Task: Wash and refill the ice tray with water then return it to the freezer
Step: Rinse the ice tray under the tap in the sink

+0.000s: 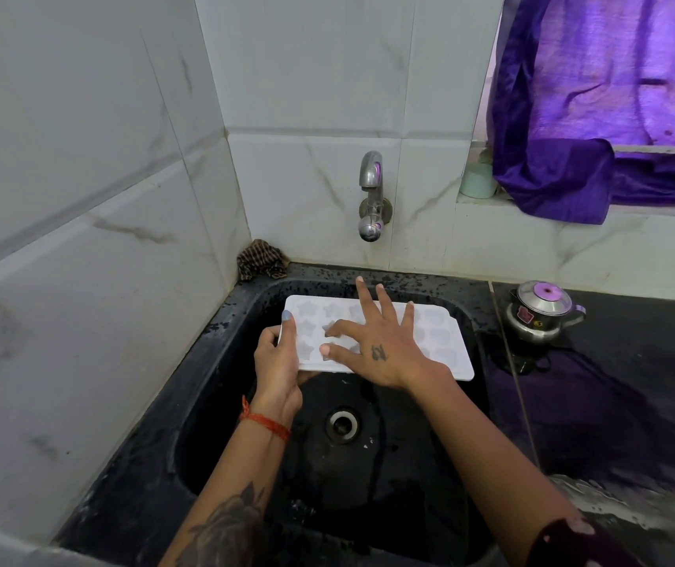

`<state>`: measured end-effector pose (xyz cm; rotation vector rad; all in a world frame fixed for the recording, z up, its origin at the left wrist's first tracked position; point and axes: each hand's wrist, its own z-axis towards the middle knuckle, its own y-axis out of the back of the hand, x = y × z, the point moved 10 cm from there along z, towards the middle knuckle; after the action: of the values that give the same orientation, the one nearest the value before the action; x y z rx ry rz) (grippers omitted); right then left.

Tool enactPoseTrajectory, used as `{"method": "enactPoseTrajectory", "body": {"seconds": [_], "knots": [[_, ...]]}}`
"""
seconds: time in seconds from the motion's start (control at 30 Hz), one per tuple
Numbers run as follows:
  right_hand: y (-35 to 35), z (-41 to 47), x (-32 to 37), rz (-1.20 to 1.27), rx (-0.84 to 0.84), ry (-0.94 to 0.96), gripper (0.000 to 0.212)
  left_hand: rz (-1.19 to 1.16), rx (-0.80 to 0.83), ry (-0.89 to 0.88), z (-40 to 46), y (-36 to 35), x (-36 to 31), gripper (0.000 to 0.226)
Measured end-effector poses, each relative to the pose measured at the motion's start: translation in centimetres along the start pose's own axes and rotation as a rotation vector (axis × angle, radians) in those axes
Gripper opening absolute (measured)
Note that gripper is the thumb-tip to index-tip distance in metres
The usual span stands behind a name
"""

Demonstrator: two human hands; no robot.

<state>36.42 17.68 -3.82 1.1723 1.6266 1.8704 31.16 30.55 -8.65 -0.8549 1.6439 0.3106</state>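
Observation:
A white ice tray point(438, 333) with star-shaped and rounded moulds is held level over the black sink point(213, 407), below the wall tap point(372, 194). My left hand point(278, 362) grips the tray's left end, thumb on top and fingers underneath. My right hand point(376, 345) lies spread across the tray's top, its fingers straight and its fingertips touching the moulds. No water runs from the tap.
The sink drain point(342, 423) sits under the tray. A crumpled checked cloth point(262, 259) lies in the back left corner. A small steel pot with a lid point(542, 311) stands on the dark counter at right. A purple curtain point(597, 116) hangs over the window ledge.

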Motion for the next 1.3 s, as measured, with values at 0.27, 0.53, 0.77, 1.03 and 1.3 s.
{"method": "enactPoseTrajectory", "body": {"seconds": [0.27, 0.53, 0.77, 1.03, 1.3], "knots": [[0.3, -0.4, -0.1, 0.003, -0.056, 0.012, 0.037, -0.026, 0.028, 0.024, -0.1, -0.4, 0.4, 0.03], [0.4, 0.3, 2.0, -0.001, -0.064, 0.098, 0.037, -0.019, 0.016, 0.024, -0.4, -0.6, 0.0, 0.027], [-0.9, 1.3, 2.7, 0.004, 0.02, 0.079, 0.035, -0.02, 0.021, 0.013, -0.5, -0.7, -0.2, 0.026], [-0.5, 0.9, 2.4, -0.097, -0.022, 0.064, 0.035, 0.0, 0.022, 0.027, -0.5, -0.6, 0.3, 0.028], [-0.6, 1.1, 2.6, -0.092, -0.025, 0.074, 0.038, -0.018, 0.023, 0.015, -0.2, -0.6, 0.0, 0.029]]}}
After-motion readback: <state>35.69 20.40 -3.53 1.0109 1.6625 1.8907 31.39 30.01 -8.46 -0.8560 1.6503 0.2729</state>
